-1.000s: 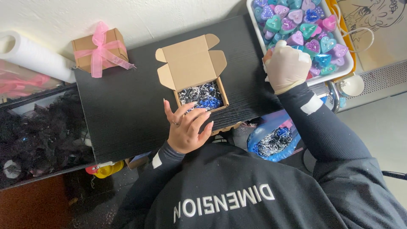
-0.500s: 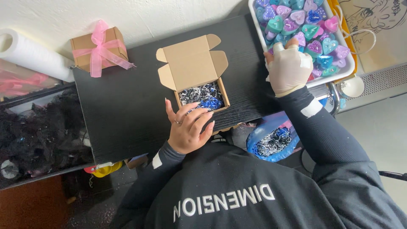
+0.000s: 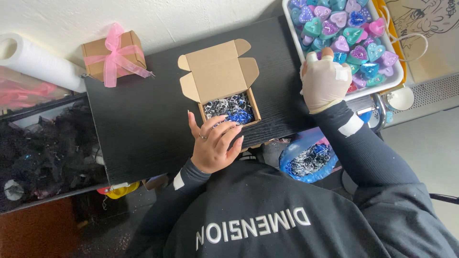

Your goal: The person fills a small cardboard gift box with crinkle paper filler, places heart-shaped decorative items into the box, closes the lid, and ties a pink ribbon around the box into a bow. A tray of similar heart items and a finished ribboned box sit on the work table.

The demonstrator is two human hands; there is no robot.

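A small open cardboard box (image 3: 217, 76) stands on the black table (image 3: 143, 124), filled with black, white and blue shredded paper (image 3: 229, 107). My left hand (image 3: 213, 143), bare with a ring, rests with spread fingers on the box's near edge. My right hand (image 3: 324, 79), in a white glove, lies on the near edge of a white tray (image 3: 292, 33) of heart-shaped pieces (image 3: 354, 36) in blue, purple, teal and pink. Its fingertips curl into the hearts, and what they grip is hidden.
A closed cardboard box with a pink ribbon (image 3: 112, 56) sits at the table's far left corner, beside a white paper roll (image 3: 36, 59). A bin of dark shredded paper (image 3: 43, 153) is at the left. A blue bag of shreds (image 3: 308, 160) lies in my lap.
My right hand has shifted very slightly over the tray. My left hand stays on the box edge.
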